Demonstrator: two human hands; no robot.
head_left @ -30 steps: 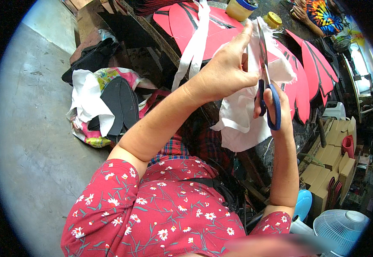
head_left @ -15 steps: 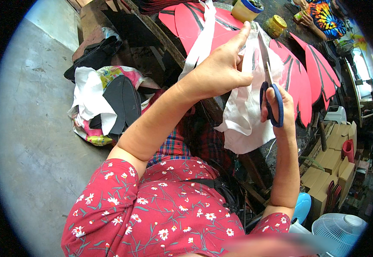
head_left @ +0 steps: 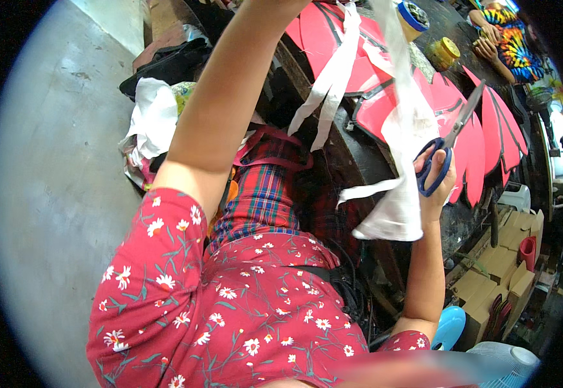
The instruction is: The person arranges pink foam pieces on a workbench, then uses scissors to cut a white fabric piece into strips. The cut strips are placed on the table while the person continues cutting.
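My right hand (head_left: 438, 174) is wrapped round the blue handles of a pair of scissors (head_left: 457, 128). The blades look closed and point up to the right, clear of the cloth. Beside them a white piece of cloth (head_left: 401, 116) hangs from the top edge, its lower part wide and a narrow tail sticking out left. My left forearm (head_left: 230, 84) reaches up past the top edge, so that hand is out of sight. Several pink pieces with black stripes (head_left: 466, 152) lie on the dark table behind. Cut white strips (head_left: 333, 74) drape over the table's edge.
A blue-rimmed tub (head_left: 413, 19) and a yellow-lidded jar (head_left: 443, 53) stand on the table. A person in a tie-dye shirt (head_left: 517, 48) sits across it. At left lies a bag with white cloth (head_left: 152, 116); cardboard boxes (head_left: 488, 278) and a fan (head_left: 511, 359) are right.
My left arm has risen and its hand has left the picture. The white cloth has been drawn upward. The scissors have come away from it, tilting right, with their blades now together.
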